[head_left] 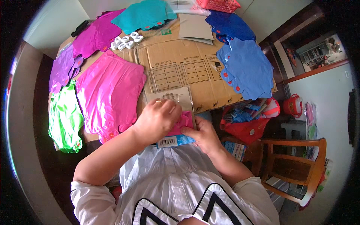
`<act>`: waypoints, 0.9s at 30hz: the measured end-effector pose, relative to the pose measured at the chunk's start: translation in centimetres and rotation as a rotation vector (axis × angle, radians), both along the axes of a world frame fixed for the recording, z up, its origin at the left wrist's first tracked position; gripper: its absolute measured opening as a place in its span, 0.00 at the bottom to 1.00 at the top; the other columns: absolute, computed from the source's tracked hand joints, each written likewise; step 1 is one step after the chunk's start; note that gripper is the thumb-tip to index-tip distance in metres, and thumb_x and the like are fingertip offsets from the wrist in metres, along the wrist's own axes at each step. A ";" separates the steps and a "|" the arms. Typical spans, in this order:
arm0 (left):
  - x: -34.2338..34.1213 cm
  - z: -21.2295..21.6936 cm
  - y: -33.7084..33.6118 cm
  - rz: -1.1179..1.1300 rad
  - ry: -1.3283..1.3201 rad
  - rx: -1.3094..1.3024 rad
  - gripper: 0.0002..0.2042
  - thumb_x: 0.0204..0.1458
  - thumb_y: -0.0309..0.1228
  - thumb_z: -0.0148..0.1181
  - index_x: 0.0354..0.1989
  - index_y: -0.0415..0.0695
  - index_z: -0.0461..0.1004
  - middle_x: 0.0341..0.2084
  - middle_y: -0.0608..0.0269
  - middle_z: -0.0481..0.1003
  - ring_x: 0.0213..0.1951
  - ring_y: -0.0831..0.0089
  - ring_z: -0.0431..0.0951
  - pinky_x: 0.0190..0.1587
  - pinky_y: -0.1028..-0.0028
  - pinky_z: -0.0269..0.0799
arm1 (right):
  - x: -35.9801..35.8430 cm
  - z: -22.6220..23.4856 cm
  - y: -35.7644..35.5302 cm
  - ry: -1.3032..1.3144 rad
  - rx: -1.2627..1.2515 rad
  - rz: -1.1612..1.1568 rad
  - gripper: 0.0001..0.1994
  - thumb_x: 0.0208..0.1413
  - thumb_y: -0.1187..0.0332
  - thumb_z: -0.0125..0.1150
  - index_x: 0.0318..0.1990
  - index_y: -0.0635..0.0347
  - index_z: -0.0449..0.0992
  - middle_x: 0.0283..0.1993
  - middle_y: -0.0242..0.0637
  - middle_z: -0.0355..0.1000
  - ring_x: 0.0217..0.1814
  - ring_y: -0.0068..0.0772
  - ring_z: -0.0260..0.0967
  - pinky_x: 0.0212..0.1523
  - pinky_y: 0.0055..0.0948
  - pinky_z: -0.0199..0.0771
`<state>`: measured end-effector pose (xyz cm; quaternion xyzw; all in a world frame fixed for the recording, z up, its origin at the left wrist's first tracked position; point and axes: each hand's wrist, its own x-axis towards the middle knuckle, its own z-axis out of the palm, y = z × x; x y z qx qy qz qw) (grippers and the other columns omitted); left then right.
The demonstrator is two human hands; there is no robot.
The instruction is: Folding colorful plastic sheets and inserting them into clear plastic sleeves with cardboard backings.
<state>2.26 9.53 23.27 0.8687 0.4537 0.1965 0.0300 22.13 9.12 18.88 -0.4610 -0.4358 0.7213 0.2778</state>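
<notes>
Close to my body, at the near edge of the cardboard, is a flat clear plastic package (182,96) with a grey card behind and a blue barcoded strip (183,140) at its near end. A folded pink plastic piece (185,119) lies on it. My right hand (206,135) grips the package's right side, thumb on top beside the pink piece. My left hand (159,117) is closed over the package's left part, its fingers curled down at the pink piece. Its fingertips are hidden, so what they pinch cannot be made out.
Around the cardboard-covered table (150,52) lie stacks of shiny pink (108,90), green (65,116), purple (63,69), magenta (98,33), teal (144,17) and blue (249,67) plastic pieces. White coils (126,40) sit among them. A red bag (245,127) and wooden chair (292,165) stand right.
</notes>
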 end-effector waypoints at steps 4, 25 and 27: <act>0.6 -0.4 0.5 -0.123 0.005 0.129 0.13 0.41 0.29 0.62 0.35 0.38 0.73 0.31 0.58 0.72 0.35 0.62 0.76 0.41 0.65 0.72 | -0.1 0.0 0.0 -0.006 -0.008 0.011 0.10 0.49 0.69 0.67 0.34 0.62 0.72 0.21 0.28 0.68 0.14 0.17 0.59 0.13 0.21 0.57; -1.4 1.2 -0.4 -0.117 0.179 -0.013 0.17 0.44 0.33 0.53 0.43 0.39 0.74 0.40 0.58 0.74 0.43 0.64 0.74 0.47 0.64 0.68 | -0.2 0.2 0.5 0.037 -0.028 0.001 0.11 0.49 0.69 0.67 0.35 0.62 0.72 0.21 0.28 0.68 0.14 0.16 0.60 0.13 0.20 0.56; -2.1 1.9 -0.7 -0.122 0.208 -0.018 0.18 0.45 0.32 0.53 0.45 0.39 0.74 0.42 0.58 0.73 0.46 0.63 0.73 0.48 0.63 0.67 | -0.2 0.2 0.6 0.075 -0.055 -0.013 0.11 0.49 0.68 0.67 0.36 0.62 0.73 0.22 0.27 0.69 0.15 0.15 0.61 0.13 0.19 0.56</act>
